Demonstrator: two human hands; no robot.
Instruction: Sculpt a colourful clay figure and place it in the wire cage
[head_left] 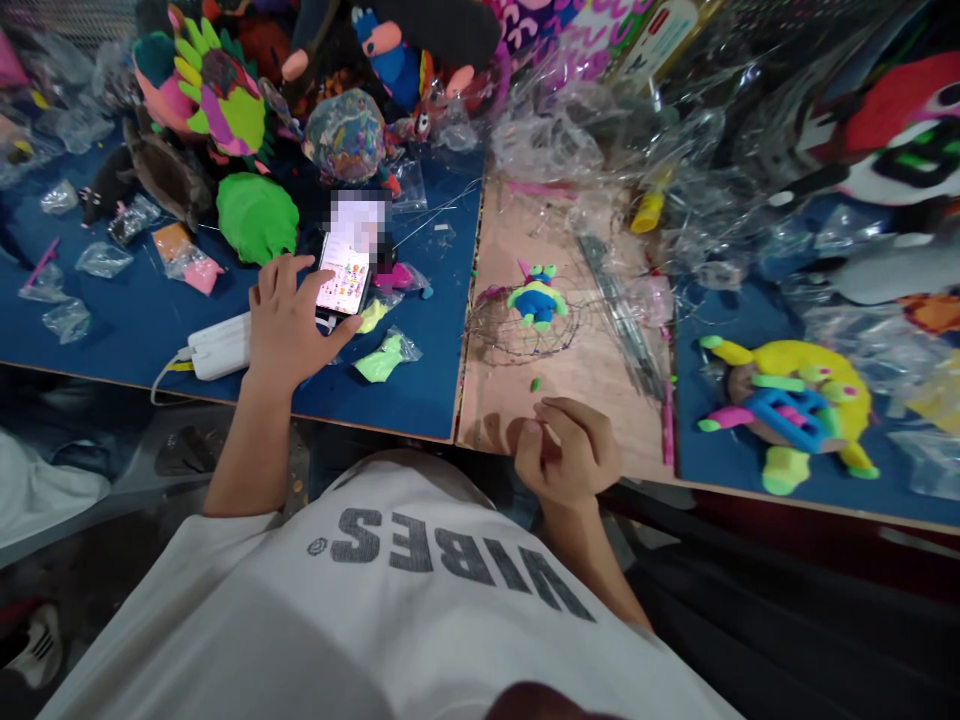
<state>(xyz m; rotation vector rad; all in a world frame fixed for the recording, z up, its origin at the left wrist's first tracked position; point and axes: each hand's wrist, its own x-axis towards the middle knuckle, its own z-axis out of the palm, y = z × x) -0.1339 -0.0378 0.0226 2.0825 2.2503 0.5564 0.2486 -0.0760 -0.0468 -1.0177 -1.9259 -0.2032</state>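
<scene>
My left hand is over a lit phone, fingers spread, a fingertip at the screen and the thumb by its lower edge. Partly under that wrist lies a white power bank with a white cable. My right hand is closed above the board's front edge, thumb pressed to the curled fingers; whatever it may hold is hidden. Just beyond those fingertips lies a tiny green clay piece. Farther back, a small blue and green clay figure with bulging eyes rests amid a tangle of thin wire.
Thin metal rods lie on the wooden board. A yellow clay figure is on the right, a green clay lump on the left. Clear plastic wrappers and several clay models crowd the back. Wrapped yellow-green clay sits near the phone.
</scene>
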